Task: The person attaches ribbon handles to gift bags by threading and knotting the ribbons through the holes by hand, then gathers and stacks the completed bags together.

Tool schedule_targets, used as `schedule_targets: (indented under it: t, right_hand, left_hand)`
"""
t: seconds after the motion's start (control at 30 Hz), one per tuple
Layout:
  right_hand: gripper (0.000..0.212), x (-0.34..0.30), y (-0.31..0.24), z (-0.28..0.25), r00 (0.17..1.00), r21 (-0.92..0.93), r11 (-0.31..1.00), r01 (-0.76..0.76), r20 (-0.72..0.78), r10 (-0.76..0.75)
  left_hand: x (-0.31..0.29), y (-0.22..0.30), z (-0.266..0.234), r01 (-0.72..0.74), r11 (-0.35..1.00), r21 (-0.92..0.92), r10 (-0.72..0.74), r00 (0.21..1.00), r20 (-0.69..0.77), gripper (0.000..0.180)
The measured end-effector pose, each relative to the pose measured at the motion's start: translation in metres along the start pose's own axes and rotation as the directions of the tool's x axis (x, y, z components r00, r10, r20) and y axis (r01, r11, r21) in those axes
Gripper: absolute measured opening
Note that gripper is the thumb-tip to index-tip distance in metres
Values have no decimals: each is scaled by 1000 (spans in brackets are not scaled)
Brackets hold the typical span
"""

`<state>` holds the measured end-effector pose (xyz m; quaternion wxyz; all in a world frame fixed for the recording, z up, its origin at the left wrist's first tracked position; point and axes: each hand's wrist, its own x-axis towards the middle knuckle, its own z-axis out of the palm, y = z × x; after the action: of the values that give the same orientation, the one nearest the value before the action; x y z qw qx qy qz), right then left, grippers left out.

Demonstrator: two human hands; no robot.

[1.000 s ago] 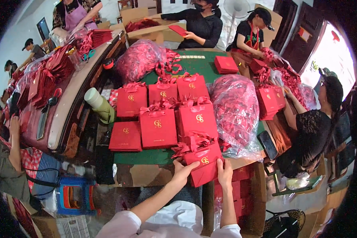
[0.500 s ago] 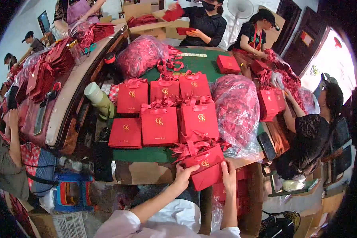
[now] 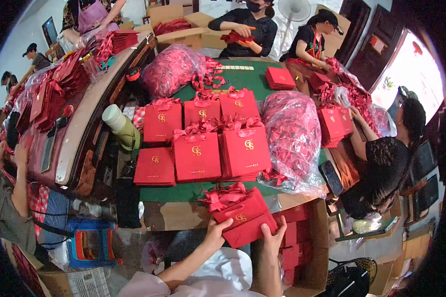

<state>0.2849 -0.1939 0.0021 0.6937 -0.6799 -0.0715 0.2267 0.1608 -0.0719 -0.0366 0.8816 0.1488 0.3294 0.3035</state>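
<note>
Left grip (image 3: pixel 214 237) snug on bags (image 3: pixel 250 215)

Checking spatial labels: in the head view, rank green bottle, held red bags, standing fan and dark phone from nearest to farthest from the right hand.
1. Held red bags, touching the right hand.
2. Dark phone, to the right.
3. Green bottle, left side.
4. Standing fan, far back.

It looks like a packing workshop: several workers (image 3: pixel 265 34) are spread around the work tables (image 3: pixel 183 193), where red bags (image 3: pixel 197 157) stand in rows beside bulging clear plastic sacks (image 3: pixel 292 136), with open cardboard boxes (image 3: pixel 321 247) and a fan (image 3: pixel 295 9) nearby
</note>
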Motion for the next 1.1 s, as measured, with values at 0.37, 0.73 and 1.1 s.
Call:
schedule_targets:
  t: [0.37, 0.73, 1.1]
  right_hand:
    - [102, -27, 11, 39, 950, 232, 973, 16, 299, -87]
    - [56, -10, 18, 104, 893, 212, 977, 17, 435, -110]
    - [58, 14, 33, 117, 678, 113, 842, 527, 542, -497]
  left_hand:
    - [-15, 27, -41, -36, 990, -133, 60, 982, 181, 47]
    - [-27, 58, -109, -319, 738, 595, 341, 937, 79, 46]
    - [-82, 118, -88, -528, 326, 784, 770, 629, 104, 62]
